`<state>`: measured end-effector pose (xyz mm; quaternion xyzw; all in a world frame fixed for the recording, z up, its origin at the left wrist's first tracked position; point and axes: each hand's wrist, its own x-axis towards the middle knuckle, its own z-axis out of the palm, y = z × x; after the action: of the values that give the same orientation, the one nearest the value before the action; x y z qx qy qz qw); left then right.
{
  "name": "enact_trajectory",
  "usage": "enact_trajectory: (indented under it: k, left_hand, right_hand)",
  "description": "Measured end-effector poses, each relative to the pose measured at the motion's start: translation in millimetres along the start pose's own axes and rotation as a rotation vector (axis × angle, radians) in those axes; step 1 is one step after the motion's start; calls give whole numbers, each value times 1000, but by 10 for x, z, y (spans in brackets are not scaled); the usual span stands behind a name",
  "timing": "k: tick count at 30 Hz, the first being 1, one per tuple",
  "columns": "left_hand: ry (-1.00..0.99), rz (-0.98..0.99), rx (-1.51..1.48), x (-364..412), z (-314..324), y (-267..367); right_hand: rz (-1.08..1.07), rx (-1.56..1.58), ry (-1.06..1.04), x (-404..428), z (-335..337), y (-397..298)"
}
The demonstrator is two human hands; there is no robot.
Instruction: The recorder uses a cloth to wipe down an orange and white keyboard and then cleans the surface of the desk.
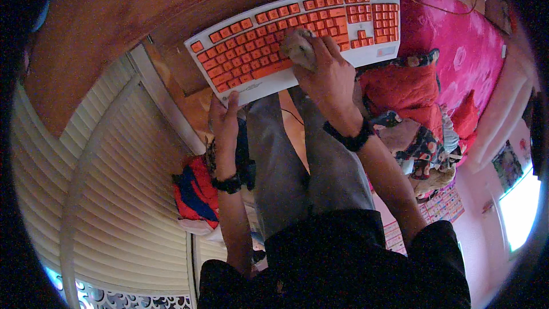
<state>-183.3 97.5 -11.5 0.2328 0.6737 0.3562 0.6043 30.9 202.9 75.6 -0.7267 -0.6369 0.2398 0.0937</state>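
A white computer keyboard [274, 78] with orange keys lies tilted in front of me, its left end lower than its right. My left hand [224, 116] grips its near left corner, thumb on top of the white frame and fingers underneath. Over the middle keys, my right hand [326, 69] holds a crumpled greyish-brown cloth [299, 48], which hides some keys. Whether the cloth presses on the keys is hard to tell because it is blurred. Dark bands circle both my wrists.
Beyond the keyboard runs a brown wooden surface [107, 21]. A thin cable [429, 5] curves at the upper right. Pink patterned bedding [459, 51] and piled clothes [403, 90] lie to the right. A ribbed cream shutter [128, 206] stands left, near red and blue fabric [195, 193].
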Motion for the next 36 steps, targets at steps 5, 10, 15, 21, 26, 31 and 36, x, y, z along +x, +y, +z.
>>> enact_trajectory:
  k: [5,10,15,21,26,31,36]
  left_hand:
    - [73,-39,-29,-49,-80,-161]
    - [43,-26,-99,-23,11,-82]
    - [-15,7,-100,17,-7,-19]
    - [60,-22,-32,-18,-1,-31]
    - [40,139,171,22,-39,-58]
    - [47,5,-30,-35,-12,-18]
    - [28,-19,38,-25,-12,29]
  right_hand:
    - [-30,2,102,-93,-173,119]
    - [-14,-81,121,243,25,63]
    - [-118,-17,180,281,143,4]
    - [-111,-64,136,387,-75,222]
    - [-109,-38,141,301,104,29]
    - [-159,-37,61,297,-122,304]
    - [38,-60,298,580,-305,608]
